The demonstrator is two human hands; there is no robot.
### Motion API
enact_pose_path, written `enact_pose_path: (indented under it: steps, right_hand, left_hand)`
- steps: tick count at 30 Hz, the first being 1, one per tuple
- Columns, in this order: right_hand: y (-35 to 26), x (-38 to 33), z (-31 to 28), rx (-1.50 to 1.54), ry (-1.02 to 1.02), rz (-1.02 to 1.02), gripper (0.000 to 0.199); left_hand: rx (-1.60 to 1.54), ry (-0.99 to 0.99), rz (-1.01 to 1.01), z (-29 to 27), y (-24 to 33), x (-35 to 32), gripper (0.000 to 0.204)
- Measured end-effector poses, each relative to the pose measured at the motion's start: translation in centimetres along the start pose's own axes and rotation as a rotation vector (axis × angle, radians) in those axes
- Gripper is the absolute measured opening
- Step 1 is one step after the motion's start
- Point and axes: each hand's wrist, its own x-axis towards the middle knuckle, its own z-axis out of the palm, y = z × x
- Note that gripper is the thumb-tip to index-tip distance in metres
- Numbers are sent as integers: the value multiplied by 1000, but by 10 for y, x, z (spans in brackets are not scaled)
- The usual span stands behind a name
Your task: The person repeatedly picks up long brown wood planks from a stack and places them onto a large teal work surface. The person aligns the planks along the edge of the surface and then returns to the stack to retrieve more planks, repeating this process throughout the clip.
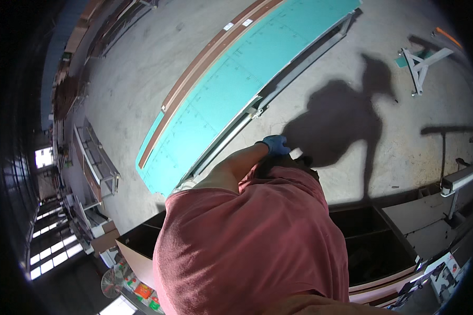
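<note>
Our left hand (275, 144) sits just off the near long edge of the worktop (231, 79); can't tell if it's gripping. Right hand isn't visible. Brown strips (202, 65) lie along the far long edge, probably for full-length support.

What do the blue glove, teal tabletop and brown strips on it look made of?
Blue glove: probably thin, smooth rubber, given its close fit. Teal tabletop: matte, evenly coloured sheet, perhaps plastic or rubber. Brown strips: possibly wood, from their colour; grain and finish unclear.
</note>
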Motion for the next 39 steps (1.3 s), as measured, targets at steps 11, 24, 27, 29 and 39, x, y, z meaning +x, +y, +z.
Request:
enact_pose_path:
  steps: [11,24,27,29,39]
  right_hand:
    - [8,-52,-7,-50,-81,30,63]
    - [90,-201,-26,55,194,234,48]
    - [125,-241,-27,47,327,146,35]
    - [117,-255,-21,54,372,119,24]
    - [151,-337,-16,-116,341,195,94]
  left_hand:
    - [119,34,-115,-70,-104,-59,76]
    - [187,-226,111,-64,-188,-20,84]
    - [174,-162,399,-56,-169,-18,51]
    - [169,-211,428,-58,-152,-12,50]
    - [387,-439,531,44,35,17,62]
